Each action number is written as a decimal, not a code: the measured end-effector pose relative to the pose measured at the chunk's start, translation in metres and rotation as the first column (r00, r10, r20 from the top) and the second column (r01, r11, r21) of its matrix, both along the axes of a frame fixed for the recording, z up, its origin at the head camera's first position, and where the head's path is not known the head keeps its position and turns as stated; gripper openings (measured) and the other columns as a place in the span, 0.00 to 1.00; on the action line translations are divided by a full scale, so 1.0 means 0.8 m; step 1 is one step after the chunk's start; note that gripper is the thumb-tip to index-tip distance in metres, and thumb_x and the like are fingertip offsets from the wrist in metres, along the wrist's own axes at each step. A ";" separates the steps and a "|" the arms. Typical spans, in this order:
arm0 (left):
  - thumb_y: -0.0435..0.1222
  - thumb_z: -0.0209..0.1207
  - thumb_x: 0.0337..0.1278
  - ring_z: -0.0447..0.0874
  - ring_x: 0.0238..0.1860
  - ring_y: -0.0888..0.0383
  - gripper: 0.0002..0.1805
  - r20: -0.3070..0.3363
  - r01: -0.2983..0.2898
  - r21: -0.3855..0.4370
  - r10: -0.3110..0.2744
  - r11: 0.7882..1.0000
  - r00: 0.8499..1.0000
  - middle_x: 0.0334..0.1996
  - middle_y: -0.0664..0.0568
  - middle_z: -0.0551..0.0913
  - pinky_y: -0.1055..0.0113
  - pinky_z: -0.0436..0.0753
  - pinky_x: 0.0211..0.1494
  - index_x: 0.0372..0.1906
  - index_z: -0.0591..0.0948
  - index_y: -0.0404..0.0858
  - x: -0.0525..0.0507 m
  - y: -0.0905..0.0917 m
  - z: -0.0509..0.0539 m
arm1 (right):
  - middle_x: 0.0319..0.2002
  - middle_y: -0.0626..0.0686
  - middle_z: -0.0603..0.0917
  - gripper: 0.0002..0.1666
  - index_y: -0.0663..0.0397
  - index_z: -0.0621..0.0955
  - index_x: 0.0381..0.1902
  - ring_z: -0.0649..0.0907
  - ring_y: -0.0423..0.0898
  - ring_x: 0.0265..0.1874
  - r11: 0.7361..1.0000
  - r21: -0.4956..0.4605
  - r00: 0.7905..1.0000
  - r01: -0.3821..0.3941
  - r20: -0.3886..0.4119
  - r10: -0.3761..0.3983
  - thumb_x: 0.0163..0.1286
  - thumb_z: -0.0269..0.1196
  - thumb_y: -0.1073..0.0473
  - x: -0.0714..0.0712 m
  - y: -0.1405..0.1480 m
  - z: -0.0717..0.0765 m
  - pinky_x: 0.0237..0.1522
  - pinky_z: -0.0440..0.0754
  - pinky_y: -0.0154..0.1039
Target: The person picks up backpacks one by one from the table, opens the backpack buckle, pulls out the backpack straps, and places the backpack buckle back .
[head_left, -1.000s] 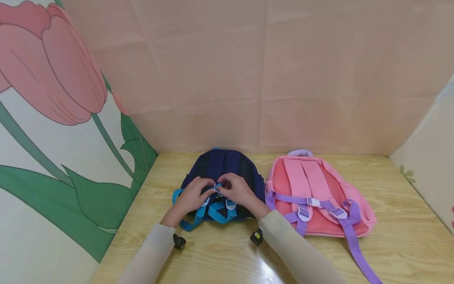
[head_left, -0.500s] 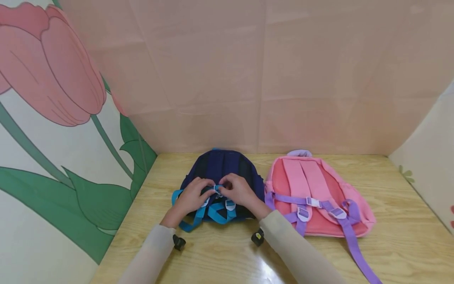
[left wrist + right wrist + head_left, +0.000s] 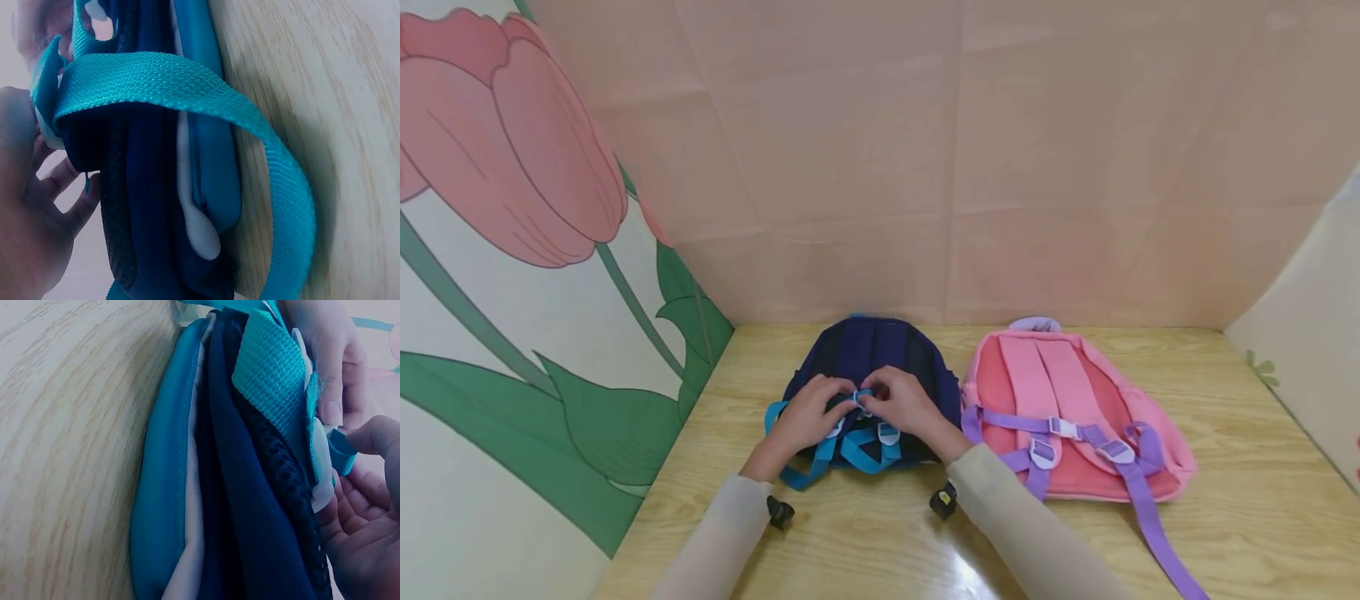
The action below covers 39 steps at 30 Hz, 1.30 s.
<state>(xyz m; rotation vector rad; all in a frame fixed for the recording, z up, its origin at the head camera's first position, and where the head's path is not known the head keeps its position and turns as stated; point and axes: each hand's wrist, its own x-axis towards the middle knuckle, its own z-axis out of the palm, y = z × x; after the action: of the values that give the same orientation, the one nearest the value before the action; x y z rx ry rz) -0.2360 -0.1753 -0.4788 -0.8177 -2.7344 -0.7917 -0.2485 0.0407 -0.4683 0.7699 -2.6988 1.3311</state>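
Note:
A navy backpack [image 3: 876, 337] lies with its shoulder straps facing up. Across its middle, my left hand [image 3: 808, 410] and right hand [image 3: 906, 402] meet fingertip to fingertip at the chest strap's white buckle [image 3: 855, 397]. The left thumb and index finger grip the buckle. My right thumb and fingers pinch the blue strap [image 3: 342, 453] beside it, as the right wrist view shows. The fingertips partly cover the buckle, so I cannot tell whether it is fastened. Below the hands hang blue webbing straps [image 3: 805, 477] and a white adjuster [image 3: 888, 433].
To the right lies a pink backpack [image 3: 1093, 367], touching or nearly touching the navy one. Its purple strap [image 3: 1157, 533] trails towards the front of the wooden table [image 3: 850, 550]. A beige backdrop [image 3: 850, 167] stands behind, and a tulip-printed wall [image 3: 497, 333] borders the left.
Both hands stay at the buckle, with hardly any visible finger motion. The whole head view shifts very slightly. Neither backpack has moved.

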 end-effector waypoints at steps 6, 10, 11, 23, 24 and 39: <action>0.43 0.60 0.71 0.76 0.45 0.57 0.12 0.005 -0.004 0.000 0.004 1.000 1.000 0.50 0.54 0.86 0.61 0.79 0.49 0.53 0.84 0.43 0.001 -0.001 0.001 | 0.36 0.49 0.81 0.09 0.54 0.85 0.43 0.78 0.42 0.32 1.000 -0.010 1.000 0.010 0.005 -0.010 0.67 0.69 0.58 0.000 0.004 0.002 0.33 0.79 0.33; 0.43 0.61 0.71 0.76 0.46 0.57 0.13 0.007 -0.002 0.003 0.002 1.000 1.000 0.50 0.54 0.86 0.60 0.79 0.50 0.53 0.84 0.43 0.000 -0.001 0.002 | 0.36 0.49 0.81 0.10 0.54 0.85 0.43 0.78 0.42 0.31 1.000 -0.016 1.000 0.007 0.001 -0.007 0.67 0.69 0.58 -0.001 0.004 0.002 0.33 0.79 0.33; 0.43 0.60 0.71 0.76 0.46 0.57 0.13 0.008 -0.001 0.003 0.001 1.000 1.000 0.50 0.54 0.86 0.60 0.79 0.50 0.53 0.84 0.43 0.000 0.000 0.003 | 0.36 0.50 0.81 0.10 0.55 0.85 0.44 0.78 0.42 0.31 1.000 -0.018 1.000 0.005 -0.002 -0.005 0.66 0.69 0.58 -0.001 0.003 0.002 0.33 0.79 0.33; 0.43 0.61 0.71 0.75 0.44 0.58 0.13 -0.004 0.000 -0.003 0.000 1.000 1.000 0.50 0.54 0.86 0.61 0.79 0.48 0.54 0.84 0.43 0.000 0.001 0.003 | 0.37 0.52 0.83 0.09 0.55 0.85 0.44 0.79 0.42 0.33 1.000 -0.003 1.000 -0.004 0.008 0.005 0.67 0.69 0.59 0.001 0.002 0.004 0.36 0.80 0.33; 0.43 0.61 0.71 0.75 0.45 0.58 0.13 -0.004 -0.001 -0.002 0.001 1.000 1.000 0.50 0.54 0.86 0.61 0.79 0.48 0.54 0.84 0.43 0.001 0.001 0.003 | 0.37 0.52 0.83 0.09 0.55 0.85 0.43 0.79 0.42 0.33 1.000 -0.002 1.000 -0.003 0.012 0.003 0.67 0.69 0.59 0.001 0.003 0.004 0.36 0.79 0.33; 0.43 0.61 0.71 0.75 0.44 0.58 0.12 -0.008 0.005 -0.012 -0.005 1.000 1.000 0.49 0.55 0.86 0.61 0.78 0.47 0.53 0.84 0.44 0.000 0.001 0.001 | 0.34 0.50 0.81 0.09 0.56 0.85 0.42 0.78 0.42 0.31 1.000 -0.013 1.000 0.004 0.000 -0.004 0.65 0.69 0.60 0.001 0.006 0.002 0.34 0.77 0.33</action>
<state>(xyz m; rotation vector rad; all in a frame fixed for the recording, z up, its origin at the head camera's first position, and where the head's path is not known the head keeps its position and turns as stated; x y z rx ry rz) -0.2362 -0.1744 -0.4778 -0.8289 -2.7336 -0.7714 -0.2476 0.0457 -0.4664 0.7628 -2.6874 1.3456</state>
